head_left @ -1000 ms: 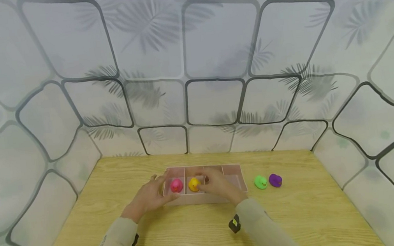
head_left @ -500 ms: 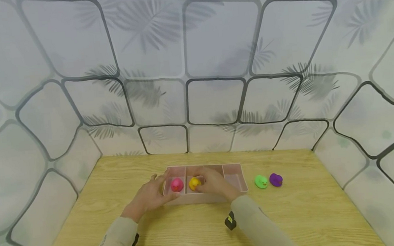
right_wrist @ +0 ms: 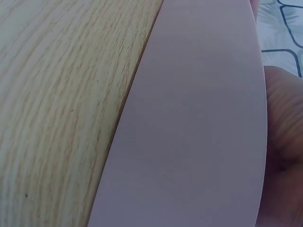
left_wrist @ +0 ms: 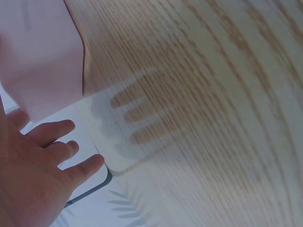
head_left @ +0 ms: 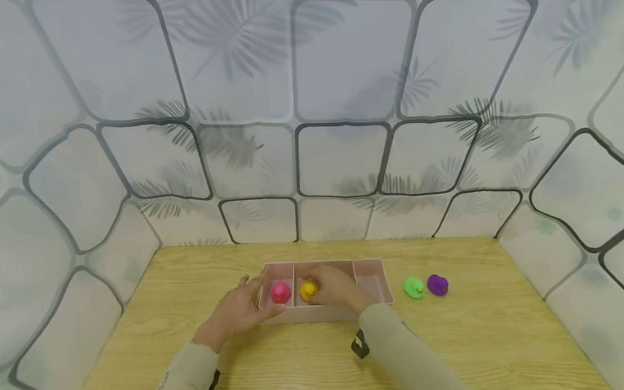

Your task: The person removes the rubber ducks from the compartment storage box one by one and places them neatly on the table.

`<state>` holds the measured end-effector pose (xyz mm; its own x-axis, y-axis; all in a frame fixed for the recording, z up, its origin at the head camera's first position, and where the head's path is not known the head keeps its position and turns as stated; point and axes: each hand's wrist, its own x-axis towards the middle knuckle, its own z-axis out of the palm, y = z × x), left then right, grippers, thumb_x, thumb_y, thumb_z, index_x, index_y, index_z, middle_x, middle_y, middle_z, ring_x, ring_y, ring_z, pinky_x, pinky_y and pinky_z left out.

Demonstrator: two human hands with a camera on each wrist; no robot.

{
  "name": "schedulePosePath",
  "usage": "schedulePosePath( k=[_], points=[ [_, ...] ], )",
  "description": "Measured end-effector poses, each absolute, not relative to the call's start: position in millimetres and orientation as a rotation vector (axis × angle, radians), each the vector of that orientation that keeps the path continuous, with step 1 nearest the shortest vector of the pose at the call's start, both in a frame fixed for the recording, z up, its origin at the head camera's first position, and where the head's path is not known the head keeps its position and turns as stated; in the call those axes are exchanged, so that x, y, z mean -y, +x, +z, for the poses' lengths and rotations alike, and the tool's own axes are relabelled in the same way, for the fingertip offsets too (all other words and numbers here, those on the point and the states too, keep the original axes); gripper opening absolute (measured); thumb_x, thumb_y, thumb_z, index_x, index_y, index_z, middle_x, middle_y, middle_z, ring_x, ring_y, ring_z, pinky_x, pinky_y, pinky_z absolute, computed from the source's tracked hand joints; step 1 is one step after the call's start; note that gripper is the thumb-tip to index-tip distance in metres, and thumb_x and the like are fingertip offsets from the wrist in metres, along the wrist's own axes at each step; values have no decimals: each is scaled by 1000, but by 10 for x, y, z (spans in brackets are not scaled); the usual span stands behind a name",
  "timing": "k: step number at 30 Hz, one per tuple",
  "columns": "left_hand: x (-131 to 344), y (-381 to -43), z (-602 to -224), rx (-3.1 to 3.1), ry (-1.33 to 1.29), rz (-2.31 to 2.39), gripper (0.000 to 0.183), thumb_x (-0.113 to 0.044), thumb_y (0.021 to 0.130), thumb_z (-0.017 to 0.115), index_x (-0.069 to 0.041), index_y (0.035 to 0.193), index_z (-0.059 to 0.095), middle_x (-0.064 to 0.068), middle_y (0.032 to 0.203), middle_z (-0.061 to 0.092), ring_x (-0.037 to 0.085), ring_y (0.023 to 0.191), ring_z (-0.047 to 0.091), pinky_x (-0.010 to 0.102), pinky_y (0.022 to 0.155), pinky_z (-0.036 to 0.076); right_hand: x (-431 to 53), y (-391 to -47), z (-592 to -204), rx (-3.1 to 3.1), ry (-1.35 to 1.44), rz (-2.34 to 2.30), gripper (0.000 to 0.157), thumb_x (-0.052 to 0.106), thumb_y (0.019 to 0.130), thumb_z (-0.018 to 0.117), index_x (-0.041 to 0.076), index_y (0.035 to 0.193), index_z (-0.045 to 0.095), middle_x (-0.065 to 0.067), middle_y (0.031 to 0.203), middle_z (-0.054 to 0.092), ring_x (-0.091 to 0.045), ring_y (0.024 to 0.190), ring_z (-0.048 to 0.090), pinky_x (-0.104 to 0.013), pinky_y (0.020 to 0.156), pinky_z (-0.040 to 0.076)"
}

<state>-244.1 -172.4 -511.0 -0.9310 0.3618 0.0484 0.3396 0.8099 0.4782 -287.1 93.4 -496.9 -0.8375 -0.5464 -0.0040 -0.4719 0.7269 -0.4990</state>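
Observation:
A pink divided box [head_left: 311,314] stands on the table. My left hand [head_left: 235,307] holds its left end, thumb at the near rim and index finger at the far corner. In the left wrist view the other fingers [left_wrist: 90,168] spread loosely off the box [left_wrist: 42,61]. A pink rubber duck [head_left: 280,292] sits in the leftmost compartment. One compartment over, my right hand [head_left: 334,289] pinches a yellow rubber duck [head_left: 307,291] between thumb and fingers, partly covering it. The right wrist view shows mainly the box wall [right_wrist: 189,113], with part of the hand [right_wrist: 284,137] behind it.
To the right of the box, a green rubber duck [head_left: 413,288] and a purple rubber duck [head_left: 438,285] lie close together on the wooden table [head_left: 283,377]. Patterned walls [head_left: 342,161] enclose the table's back and sides.
My right hand and forearm have shifted slightly left, the fingers drawing closer around the yellow duck and covering more of it. The left hand has stayed at the box's end.

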Motion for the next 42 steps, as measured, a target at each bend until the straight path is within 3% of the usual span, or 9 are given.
schedulePosePath(
  k=[5,9,15,18,24,29,34,37,42],
  points=[
    [1729,-2434,-5111,-2925,547,784,104,-71,92,65,-14,169,24,12,112,74,60,150,34,77,111,39,-905,-2897,-4981,-2775,-757,-708,54,16,88,85,9,138,68,-10,136,71,-27,121,67,-47,111,51],
    [1731,-2441,-5123,-2919,537,783,105,-72,92,65,-16,170,23,11,113,74,60,150,34,76,111,39,-888,-2912,-4988,-2767,-725,-705,55,16,87,86,10,138,67,-9,133,72,-23,115,67,-45,109,53],
    [1725,-2458,-5140,-2917,526,748,105,-72,92,64,-16,170,21,0,82,71,60,149,35,77,109,41,-881,-2917,-4989,-2744,-707,-725,49,15,89,85,9,135,69,-6,124,74,-17,100,63,-41,100,55],
    [1725,-2461,-5139,-2922,521,746,105,-73,92,64,-16,170,22,-1,81,71,60,150,35,77,110,40,-884,-2923,-4995,-2735,-700,-740,42,17,89,84,9,129,72,-4,119,74,-15,96,61,-39,96,55],
    [1722,-2446,-5131,-2929,531,758,104,-72,92,64,-13,169,24,7,98,72,61,150,34,77,111,38,-899,-2939,-5021,-2744,-742,-739,35,20,90,85,9,121,76,-5,121,74,-14,97,62,-37,94,56],
    [1718,-2441,-5126,-2931,534,778,103,-73,92,64,-13,168,27,11,112,71,60,150,34,77,112,38,-917,-2939,-5007,-2772,-817,-723,29,20,88,85,10,115,79,-2,111,75,-13,90,59,-32,85,54],
    [1719,-2446,-5126,-2936,544,760,105,-74,92,63,-13,169,25,2,90,68,61,149,36,76,112,39,-933,-2921,-4956,-2773,-877,-773,25,16,87,85,11,110,80,-2,103,75,-13,85,58,-30,78,52],
    [1720,-2449,-5128,-2934,545,751,106,-75,92,62,-14,169,23,-6,75,61,61,149,36,75,112,40,-946,-2908,-4926,-2769,-875,-814,30,17,88,84,13,117,80,-3,114,77,-15,89,60,-33,82,54],
    [1716,-2448,-5133,-2932,550,756,107,-75,92,63,-14,169,23,-10,71,58,61,149,36,74,112,41,-989,-2901,-4906,-2764,-805,-906,43,19,86,83,15,129,77,-2,113,76,-17,93,60,-34,82,55]
  ],
)
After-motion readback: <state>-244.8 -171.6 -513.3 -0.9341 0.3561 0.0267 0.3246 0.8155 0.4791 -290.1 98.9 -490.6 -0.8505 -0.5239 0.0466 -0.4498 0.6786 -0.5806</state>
